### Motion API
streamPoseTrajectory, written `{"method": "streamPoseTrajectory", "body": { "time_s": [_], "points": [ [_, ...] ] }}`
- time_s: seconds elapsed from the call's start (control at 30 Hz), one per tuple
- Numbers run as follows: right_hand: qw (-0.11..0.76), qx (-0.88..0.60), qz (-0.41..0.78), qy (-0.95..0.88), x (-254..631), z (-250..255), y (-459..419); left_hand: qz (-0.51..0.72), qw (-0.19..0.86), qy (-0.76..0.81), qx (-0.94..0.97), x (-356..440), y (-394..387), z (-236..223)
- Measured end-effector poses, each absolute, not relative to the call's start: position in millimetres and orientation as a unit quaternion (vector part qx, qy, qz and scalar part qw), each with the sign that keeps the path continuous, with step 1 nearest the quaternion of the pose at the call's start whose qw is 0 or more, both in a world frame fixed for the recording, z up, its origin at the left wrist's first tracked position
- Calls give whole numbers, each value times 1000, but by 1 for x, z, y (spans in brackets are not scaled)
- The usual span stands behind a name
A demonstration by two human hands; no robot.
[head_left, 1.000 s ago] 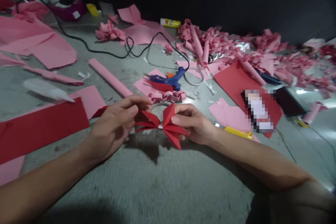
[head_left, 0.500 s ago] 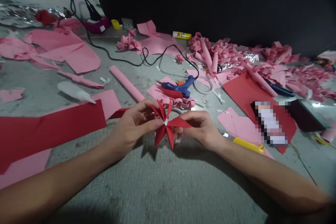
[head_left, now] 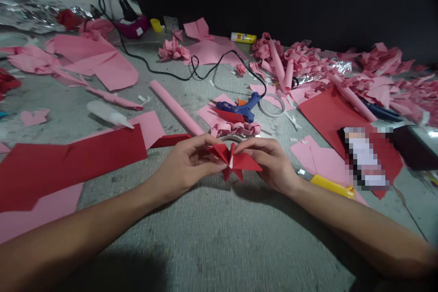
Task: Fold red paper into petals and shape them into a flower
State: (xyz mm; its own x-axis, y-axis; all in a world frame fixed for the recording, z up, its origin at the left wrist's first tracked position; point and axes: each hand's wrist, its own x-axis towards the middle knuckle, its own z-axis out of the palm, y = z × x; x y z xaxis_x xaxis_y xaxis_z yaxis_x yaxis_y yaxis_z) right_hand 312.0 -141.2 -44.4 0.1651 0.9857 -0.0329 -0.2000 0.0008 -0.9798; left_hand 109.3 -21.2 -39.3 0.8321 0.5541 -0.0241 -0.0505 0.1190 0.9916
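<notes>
A folded red paper flower (head_left: 244,162) with pointed petals and a whitish centre is held just above the table, between both hands. My left hand (head_left: 190,162) pinches its left side, thumb near the centre. From the right, my right hand (head_left: 273,162) grips a petal, with its index finger at the top of the flower. Some of its fingertips are hidden behind the paper. Right behind the flower lie a ring of tape (head_left: 230,138), partly covered, and a pink paper chain (head_left: 236,129). A blue hot glue gun (head_left: 244,108) rests beyond them.
Red paper (head_left: 102,153) and a white glue bottle (head_left: 107,113) lie at left. A yellow cutter (head_left: 331,185) and a phone (head_left: 364,157) are at right. A black cable (head_left: 147,66) crosses the back, near a glue stick (head_left: 243,38) and heaped pink paper (head_left: 308,61).
The flower has tilted, so its petals now look foreshortened. My right index finger has moved up to its top. The whole view has shifted slightly.
</notes>
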Motion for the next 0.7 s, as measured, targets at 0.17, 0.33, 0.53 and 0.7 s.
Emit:
{"method": "streamPoseTrajectory", "body": {
  "time_s": [0.17, 0.33, 0.53, 0.7],
  "points": [
    [591, -479, 532, -371, 310, -44, -140, 213, 719, 211, 627, 109, -21, -42],
    [566, -520, 454, -451, 305, -44, -142, 214, 694, 210, 654, 108, -24, -42],
    [544, -519, 214, -623, 300, -36, -148, 320, 523, 129, 779, 101, -29, -40],
    [505, -462, 80, -725, 302, -32, -147, 412, 354, 63, 837, 94, -32, -41]
  ]
}}
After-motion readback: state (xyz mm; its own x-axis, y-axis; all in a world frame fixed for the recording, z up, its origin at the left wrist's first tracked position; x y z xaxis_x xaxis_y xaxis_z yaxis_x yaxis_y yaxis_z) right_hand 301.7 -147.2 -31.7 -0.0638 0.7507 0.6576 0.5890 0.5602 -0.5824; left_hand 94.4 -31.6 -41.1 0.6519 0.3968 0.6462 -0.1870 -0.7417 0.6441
